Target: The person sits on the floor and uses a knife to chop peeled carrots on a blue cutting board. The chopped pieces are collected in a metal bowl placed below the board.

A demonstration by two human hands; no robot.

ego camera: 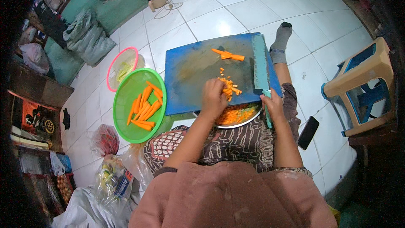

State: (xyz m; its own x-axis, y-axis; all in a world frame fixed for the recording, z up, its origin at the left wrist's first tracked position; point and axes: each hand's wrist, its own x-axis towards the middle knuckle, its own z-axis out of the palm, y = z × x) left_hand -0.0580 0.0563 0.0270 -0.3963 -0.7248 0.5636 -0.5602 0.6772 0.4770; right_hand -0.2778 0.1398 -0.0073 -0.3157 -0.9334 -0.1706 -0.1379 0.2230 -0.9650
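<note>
A blue cutting board [190,72] with a worn, stained middle lies before me. My left hand [215,96] is at its near edge, fingers curled against a pile of diced carrot [231,88]; whether any pieces are within the fingers is hidden. My right hand [272,104] grips the turquoise handle of a knife [261,63], whose broad turquoise blade points away from me over the board's right side. Cut carrot lengths [228,54] rest near the far edge. Partly beneath the board, a metal bowl [237,126] holds diced carrot and some green pieces.
Left of the board, a green basket [117,110] holds several peeled carrots [145,106]. Behind it is a pink-rimmed basket [109,72] with pale green vegetables. Plastic bags [110,177] lie near my left side. A phone [308,133] and a plastic stool [357,85] are at right.
</note>
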